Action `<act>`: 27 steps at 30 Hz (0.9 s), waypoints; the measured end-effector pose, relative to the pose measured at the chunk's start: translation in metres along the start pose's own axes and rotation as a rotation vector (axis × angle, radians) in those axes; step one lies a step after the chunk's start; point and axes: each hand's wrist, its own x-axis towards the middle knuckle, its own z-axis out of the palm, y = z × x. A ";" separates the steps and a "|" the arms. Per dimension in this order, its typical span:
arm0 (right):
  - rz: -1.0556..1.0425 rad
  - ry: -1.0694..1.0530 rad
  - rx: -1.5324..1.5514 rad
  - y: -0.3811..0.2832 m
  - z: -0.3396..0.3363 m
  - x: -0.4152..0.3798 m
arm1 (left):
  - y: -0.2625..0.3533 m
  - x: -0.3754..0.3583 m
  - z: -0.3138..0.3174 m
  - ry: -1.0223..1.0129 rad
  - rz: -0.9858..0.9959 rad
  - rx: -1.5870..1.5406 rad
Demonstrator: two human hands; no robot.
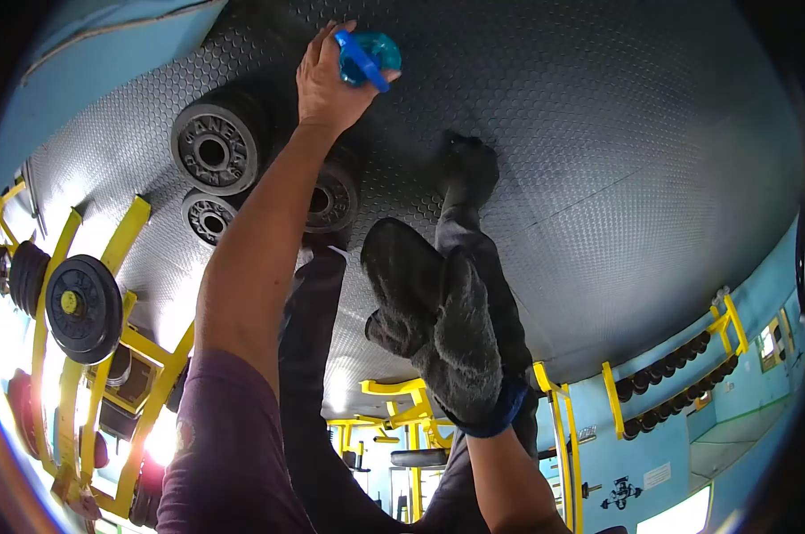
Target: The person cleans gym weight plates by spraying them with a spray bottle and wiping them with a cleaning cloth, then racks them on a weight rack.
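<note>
My left hand (327,89) reaches out over the floor, fingers wrapped round a translucent teal bottle (380,52). A long blue piece across its top looks like a spray head. My right hand is inside a dark, fuzzy glove (456,347) with a blue cuff at the wrist. Its finger sections point forward and stand apart, with nothing visible between them. Below my left forearm, black weight plates (211,147) stand on edge on the floor, with round center holes and raised lettering. A smaller plate (209,218) and another plate (331,198), partly behind the forearm, are close by.
Black textured matting (616,169) covers the floor. My dark shoe (469,165) rests on it. A yellow rack (127,233) with mounted plates (84,307) stands at left. At right, a dumbbell rack (669,378) lines the blue wall. Yellow gym machines (411,405) stand behind my legs.
</note>
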 end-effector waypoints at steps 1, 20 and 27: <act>0.001 0.021 -0.111 0.000 -0.001 -0.001 | 0.000 -0.001 0.006 -0.002 -0.017 0.006; -0.045 0.093 -0.655 0.052 -0.011 -0.001 | 0.000 -0.128 -0.102 0.364 -1.044 -0.863; 0.074 0.191 -0.790 0.052 -0.039 -0.008 | -0.005 -0.073 -0.070 0.227 -0.708 -0.779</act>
